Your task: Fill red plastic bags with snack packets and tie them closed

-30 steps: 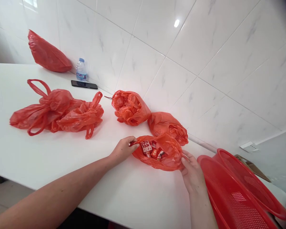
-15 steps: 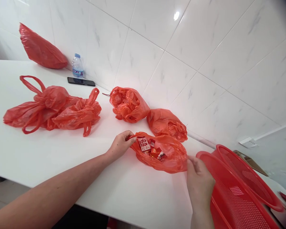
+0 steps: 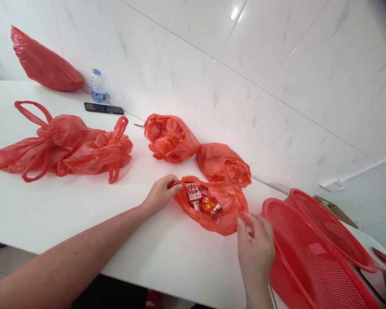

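Observation:
An open red plastic bag (image 3: 225, 225) lies on the white table in front of me, its mouth facing up. Inside are several small packets, among them a pale red-printed packet (image 3: 193, 192) and a shiny red-and-gold packet (image 3: 210, 207). My left hand (image 3: 162, 193) pinches the bag's left rim between thumb and fingers. At the right rim, my right hand (image 3: 255, 242) has its thumb and curled fingers on the plastic. Just behind stand two more red plastic bags, a bunched one (image 3: 172, 139) and a smaller one (image 3: 223, 163), both against the wall.
Red perforated baskets (image 3: 309, 249) stand close by my right hand. On the left lie knotted red bags (image 3: 64, 146). Farther back are a phone (image 3: 104, 108), a water bottle (image 3: 98, 88) and another red bag (image 3: 46, 64). A tiled wall (image 3: 193, 77) bounds the table.
My right hand has moved left with the bag's right rim, and the bag is a little narrower. More of the packets shows. The view has shifted slightly.

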Available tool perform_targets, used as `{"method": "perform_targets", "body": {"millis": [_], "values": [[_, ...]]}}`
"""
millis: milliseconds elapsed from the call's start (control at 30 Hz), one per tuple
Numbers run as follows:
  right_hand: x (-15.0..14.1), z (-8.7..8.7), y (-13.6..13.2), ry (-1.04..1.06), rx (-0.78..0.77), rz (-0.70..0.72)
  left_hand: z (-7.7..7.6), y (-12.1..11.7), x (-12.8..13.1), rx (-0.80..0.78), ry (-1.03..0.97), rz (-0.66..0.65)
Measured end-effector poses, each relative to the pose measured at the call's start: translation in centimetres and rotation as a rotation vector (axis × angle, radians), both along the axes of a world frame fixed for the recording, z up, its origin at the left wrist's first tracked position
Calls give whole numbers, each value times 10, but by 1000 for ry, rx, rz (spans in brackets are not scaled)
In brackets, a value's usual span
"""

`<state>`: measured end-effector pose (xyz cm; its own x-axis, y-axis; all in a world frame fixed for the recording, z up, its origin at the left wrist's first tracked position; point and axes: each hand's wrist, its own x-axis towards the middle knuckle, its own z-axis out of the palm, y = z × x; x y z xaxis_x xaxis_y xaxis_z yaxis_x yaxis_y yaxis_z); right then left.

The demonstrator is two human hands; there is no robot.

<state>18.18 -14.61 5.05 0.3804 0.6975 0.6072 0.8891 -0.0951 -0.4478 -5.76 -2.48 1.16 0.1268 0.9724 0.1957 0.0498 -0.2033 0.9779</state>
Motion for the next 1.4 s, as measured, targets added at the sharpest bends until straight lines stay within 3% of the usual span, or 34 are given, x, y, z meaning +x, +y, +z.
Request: {"method": "perform_targets", "body": {"millis": [133, 233, 400, 500, 700, 867, 1000, 1100, 1267, 1400], "values": [[23, -31, 10, -62, -312, -16, 0, 0, 0, 4, 2, -14], [36, -50, 12, -21, -399, -22, -1, 0, 1, 6, 20, -23], [34, -50, 7, 125, -463, 0, -3, 0, 1, 7, 64, -13], [26, -36, 1, 249, -369, 17, -5, 1, 1, -1, 68, -14], [17, -10, -7, 514, 192, 102, -8, 2, 1, -24, 28, -31], [17, 11, 11, 759, 279, 213, -1, 5, 1, -31, -37, -80], [13, 41, 35, 853, 433, 398, 34, 11, 6, -4, -72, -140], [16, 58, 58, 1080, 541, 535, 81, 16, 14, 57, -88, -188], [27, 70, 95, 1483, 624, 635, 167, 18, 34, 173, -180, -368], [23, 82, 97, 1655, 579, 847, 206, 15, 52, 274, -157, -439]]}}
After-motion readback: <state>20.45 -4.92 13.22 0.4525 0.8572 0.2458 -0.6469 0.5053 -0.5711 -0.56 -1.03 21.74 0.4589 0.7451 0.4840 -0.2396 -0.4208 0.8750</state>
